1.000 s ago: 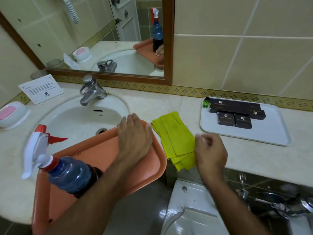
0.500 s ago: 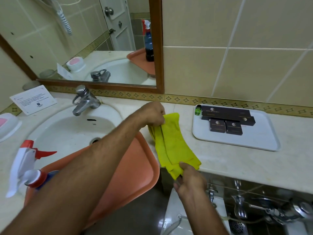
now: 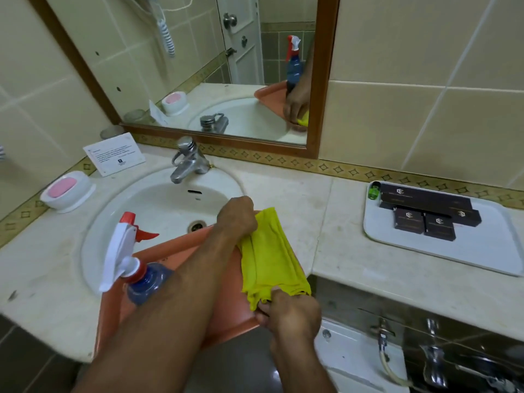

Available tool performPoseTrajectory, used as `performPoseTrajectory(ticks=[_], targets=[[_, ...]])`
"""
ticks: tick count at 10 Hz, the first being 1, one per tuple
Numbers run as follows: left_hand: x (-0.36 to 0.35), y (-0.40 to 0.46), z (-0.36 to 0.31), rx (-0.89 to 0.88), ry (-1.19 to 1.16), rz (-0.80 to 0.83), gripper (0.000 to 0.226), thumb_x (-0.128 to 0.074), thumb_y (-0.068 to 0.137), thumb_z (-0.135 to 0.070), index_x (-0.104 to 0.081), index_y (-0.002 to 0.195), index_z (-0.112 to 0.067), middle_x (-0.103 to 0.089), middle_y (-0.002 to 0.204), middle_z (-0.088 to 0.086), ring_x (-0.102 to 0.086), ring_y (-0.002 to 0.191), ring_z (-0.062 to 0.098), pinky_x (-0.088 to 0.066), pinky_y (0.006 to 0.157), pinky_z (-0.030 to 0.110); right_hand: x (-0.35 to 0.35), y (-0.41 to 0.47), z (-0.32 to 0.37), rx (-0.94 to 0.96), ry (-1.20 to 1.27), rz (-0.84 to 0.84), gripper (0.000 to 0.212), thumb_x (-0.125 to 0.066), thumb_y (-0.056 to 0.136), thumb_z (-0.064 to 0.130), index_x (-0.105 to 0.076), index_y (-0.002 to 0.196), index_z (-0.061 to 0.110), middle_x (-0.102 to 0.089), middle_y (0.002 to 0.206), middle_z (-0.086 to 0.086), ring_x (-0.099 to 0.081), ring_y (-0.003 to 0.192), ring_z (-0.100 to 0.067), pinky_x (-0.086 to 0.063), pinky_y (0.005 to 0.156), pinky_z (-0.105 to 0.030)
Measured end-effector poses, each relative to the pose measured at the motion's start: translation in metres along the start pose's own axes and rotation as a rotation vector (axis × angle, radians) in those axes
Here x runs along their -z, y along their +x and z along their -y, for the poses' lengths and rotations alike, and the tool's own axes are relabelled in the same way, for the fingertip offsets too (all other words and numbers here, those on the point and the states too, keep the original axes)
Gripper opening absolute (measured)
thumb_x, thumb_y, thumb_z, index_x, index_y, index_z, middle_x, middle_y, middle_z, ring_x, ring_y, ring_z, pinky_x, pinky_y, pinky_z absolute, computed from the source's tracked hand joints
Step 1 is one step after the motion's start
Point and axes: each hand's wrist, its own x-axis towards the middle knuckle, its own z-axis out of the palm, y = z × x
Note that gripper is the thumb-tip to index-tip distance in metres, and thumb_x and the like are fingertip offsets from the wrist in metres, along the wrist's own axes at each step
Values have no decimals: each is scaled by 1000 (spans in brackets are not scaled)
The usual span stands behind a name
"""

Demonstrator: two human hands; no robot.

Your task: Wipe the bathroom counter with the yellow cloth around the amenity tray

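Wiping not begun. Yellow cloth [image 3: 269, 251] gripped both ends: left hand [image 3: 236, 218] fingers closed on far end, right hand [image 3: 289, 313] pinching near end. Left of amenity tray [image 3: 442, 251]; counter [image 3: 340, 222] around tray untouched.

Cream wall tiles [image 3: 425, 52] with pale grout across the upper right of the frame, above a patterned border strip [image 3: 354, 170] of diamond shapes. Upper left, a wood-framed mirror [image 3: 321, 80] reflecting a white panelled door [image 3: 241, 38] with a round knob and a coiled white cord [image 3: 166, 35]. Centre left, a white round basin [image 3: 158, 199] under a chrome tap [image 3: 185, 160]. Dark floor tiles [image 3: 19, 364] at lower left. Lower right, chrome pipe fittings [image 3: 431, 353] against a shiny panel
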Motion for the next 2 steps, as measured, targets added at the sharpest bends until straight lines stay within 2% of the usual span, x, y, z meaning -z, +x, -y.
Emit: performPoseTrajectory(ticks=[1, 2], targets=[[-14, -4, -4, 61, 102, -163, 25, -61, 77, -12, -62, 102, -12, -61, 111, 13, -61, 101, 34, -48, 73, 39, 4, 5, 0, -43, -26, 71, 22, -60, 89, 5, -60, 68, 2, -62, 49, -18, -64, 40, -30, -61, 61, -59], [-8, -14, -23, -7, 253, -272, 31, -60, 79, -8, -59, 109, -8, -58, 113, 14, -58, 103, 35, -49, 77, 41, 32, 0, 18, -35, -147, 151, 26, -57, 88, 19, -62, 76, -3, -63, 59, -23, -60, 42, -27, -57, 49, -39]])
